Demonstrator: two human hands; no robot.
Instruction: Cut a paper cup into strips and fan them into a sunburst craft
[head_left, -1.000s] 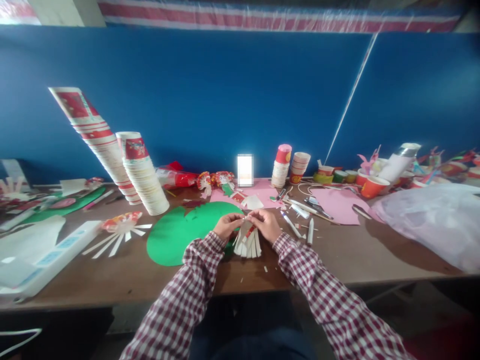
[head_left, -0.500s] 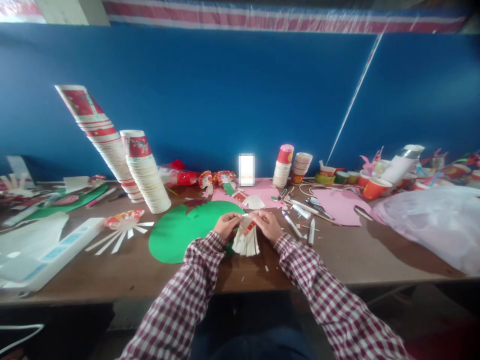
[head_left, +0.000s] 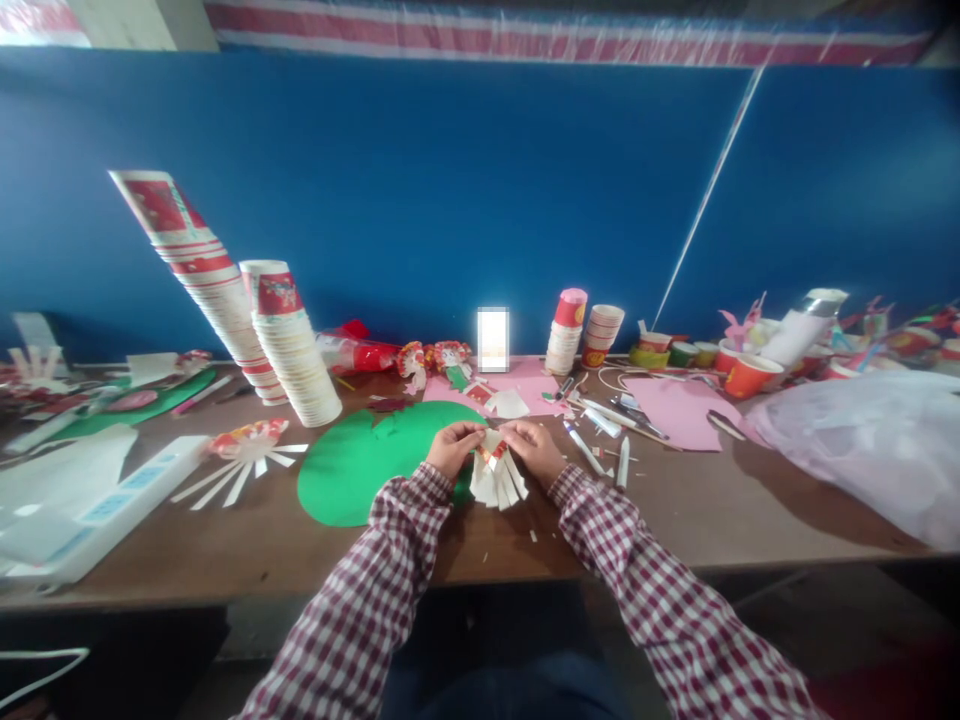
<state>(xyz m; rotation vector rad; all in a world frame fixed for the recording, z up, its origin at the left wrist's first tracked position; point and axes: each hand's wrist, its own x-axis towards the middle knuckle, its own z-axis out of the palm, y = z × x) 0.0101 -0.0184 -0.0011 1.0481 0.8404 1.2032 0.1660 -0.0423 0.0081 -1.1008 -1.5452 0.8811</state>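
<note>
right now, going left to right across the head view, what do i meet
White oblong box, loose fringed piece, green sheet, left hand, held fringed piece, right hand, blue-and-white marker, pink sheet at far right, plastic bag.

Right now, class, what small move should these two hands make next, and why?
Probably steady the cut paper with the left hand and fold one loose strip upward with the right hand: the fingertips of both hands are at its top, red patches show just below them, and several white strips hang spread out underneath.
</note>
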